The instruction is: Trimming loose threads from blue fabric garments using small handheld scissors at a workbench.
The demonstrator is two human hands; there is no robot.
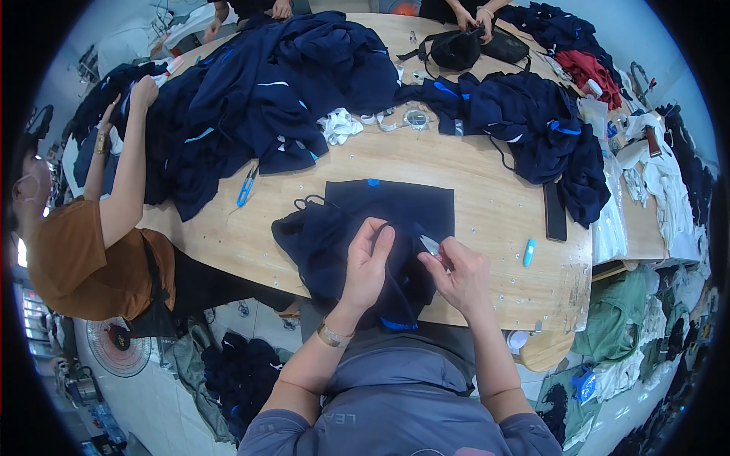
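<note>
A dark navy garment (315, 247) lies bunched on the table in front of me, with a drawstring loop at its upper left and a bright blue strip at its lower edge. My left hand (369, 262) is closed on the cloth, thumb and fingers pinching a fold. My right hand (462, 275) is closed around small thread snips (429, 244); their silver blades point up and left, close to the fold. The handle is mostly hidden in my fingers.
Navy garments heap at the far left (266, 83) and right (525, 114). Blue-handled snips (245, 188), a black phone (555, 211) and a light-blue marker-like stick (528, 252) lie on the wooden table (502, 296). A person in brown (84, 262) works at left; others' hands (475, 17) work beyond.
</note>
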